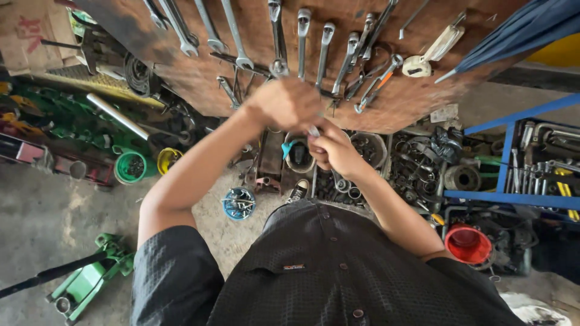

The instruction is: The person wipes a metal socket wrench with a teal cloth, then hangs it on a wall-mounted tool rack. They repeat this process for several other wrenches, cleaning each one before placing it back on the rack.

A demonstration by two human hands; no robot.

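Both hands are raised together in front of a brown wooden tool board (417, 102) hung with a row of steel wrenches (302, 42). The left hand (287, 102) is closed in a fist, knuckles up, just above and touching the right hand (332, 151). A small silvery metal piece (313, 131) is pinched between the two hands, at the right fingertips; its kind cannot be told. Below the hands, bins of metal parts (417, 169) are seen on the floor, with a green bucket (130, 167) and a yellow one (167, 160) to the left. A blue tin of screws (238, 203) is set near a shoe (297, 191). A green floor jack (90, 281) is seen lower left, a red cup (467, 244) lower right, a blue rack (513, 157) at the right edge.
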